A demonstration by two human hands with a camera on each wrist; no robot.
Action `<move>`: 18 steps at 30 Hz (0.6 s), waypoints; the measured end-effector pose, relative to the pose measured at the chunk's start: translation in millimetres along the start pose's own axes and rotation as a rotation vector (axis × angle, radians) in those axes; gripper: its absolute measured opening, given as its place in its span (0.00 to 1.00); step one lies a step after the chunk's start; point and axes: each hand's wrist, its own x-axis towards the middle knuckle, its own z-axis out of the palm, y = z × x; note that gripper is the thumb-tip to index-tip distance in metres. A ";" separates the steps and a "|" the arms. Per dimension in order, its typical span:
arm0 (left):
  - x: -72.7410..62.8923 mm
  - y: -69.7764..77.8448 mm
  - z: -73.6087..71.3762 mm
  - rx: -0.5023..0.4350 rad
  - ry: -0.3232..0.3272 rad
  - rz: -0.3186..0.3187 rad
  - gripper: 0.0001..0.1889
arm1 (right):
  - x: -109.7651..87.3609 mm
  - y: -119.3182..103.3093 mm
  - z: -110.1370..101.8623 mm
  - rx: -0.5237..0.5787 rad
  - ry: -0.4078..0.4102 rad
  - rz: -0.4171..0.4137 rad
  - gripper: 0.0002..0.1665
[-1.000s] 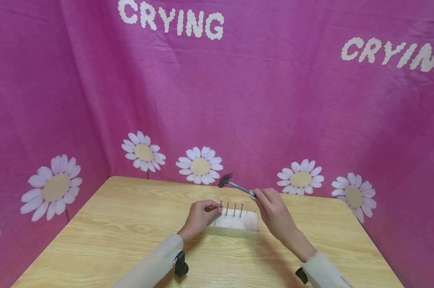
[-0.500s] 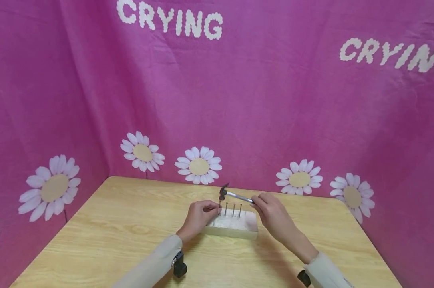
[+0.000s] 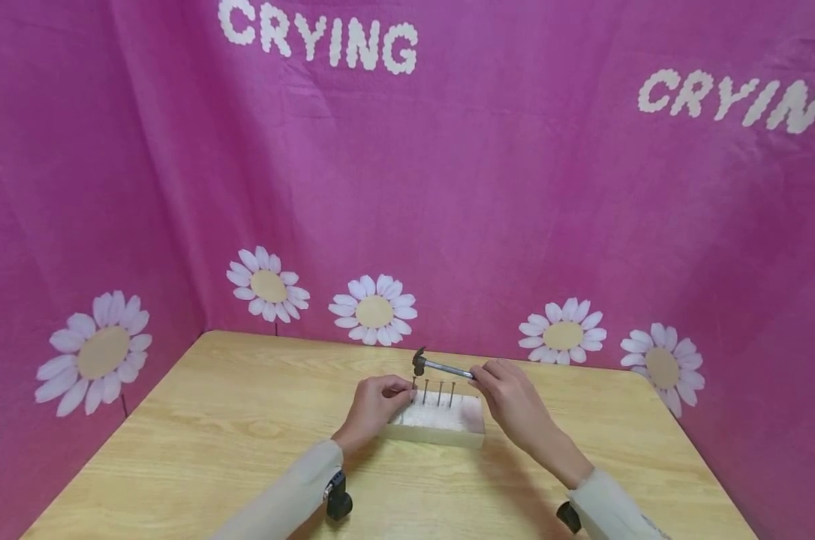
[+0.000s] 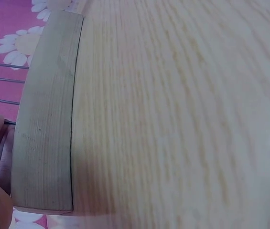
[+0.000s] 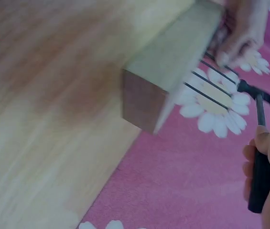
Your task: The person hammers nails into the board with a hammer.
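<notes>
A pale wooden block (image 3: pixel 441 432) lies on the table, with several nails (image 3: pixel 440 394) standing upright in a row along its top. My left hand (image 3: pixel 372 406) is at the block's left end, where thumb and fingertips pinch the leftmost nail (image 4: pixel 10 122) low on its shank. In my right hand (image 3: pixel 518 401) is a small claw hammer (image 3: pixel 448 368), gripped by its black handle (image 5: pixel 261 183). The hammer's dark head hangs just over the pinched nail, claw pointing up. Fingers partly hide that nail's lower part in the head view.
The light wood-grain table (image 3: pixel 245 420) extends around the block on all sides. Behind it and to both sides hangs a pink cloth (image 3: pixel 475 187) printed with daisies and lettering. A small black wrist camera (image 3: pixel 340 501) sits at the left sleeve.
The hammer came down from a raised tilt onto the leftmost nail's head, then lifted slightly off it. My left hand keeps its pinch, and the block stays put.
</notes>
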 end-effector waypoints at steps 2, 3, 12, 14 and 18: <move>0.0 -0.3 0.1 -0.004 -0.005 -0.007 0.07 | 0.7 0.9 -1.1 0.024 0.038 0.027 0.11; 0.1 -0.6 0.2 -0.005 -0.006 -0.007 0.08 | 1.0 1.3 -1.7 0.040 0.074 0.039 0.12; 0.6 1.9 0.4 0.013 0.009 0.010 0.07 | -2.8 2.0 3.5 0.056 0.010 -0.003 0.10; 0.8 1.8 0.6 0.010 0.010 0.016 0.07 | -3.4 2.4 4.0 0.065 0.019 0.017 0.11; 1.3 0.3 -0.3 0.005 0.010 0.025 0.06 | -1.5 2.4 3.6 0.112 0.090 0.066 0.14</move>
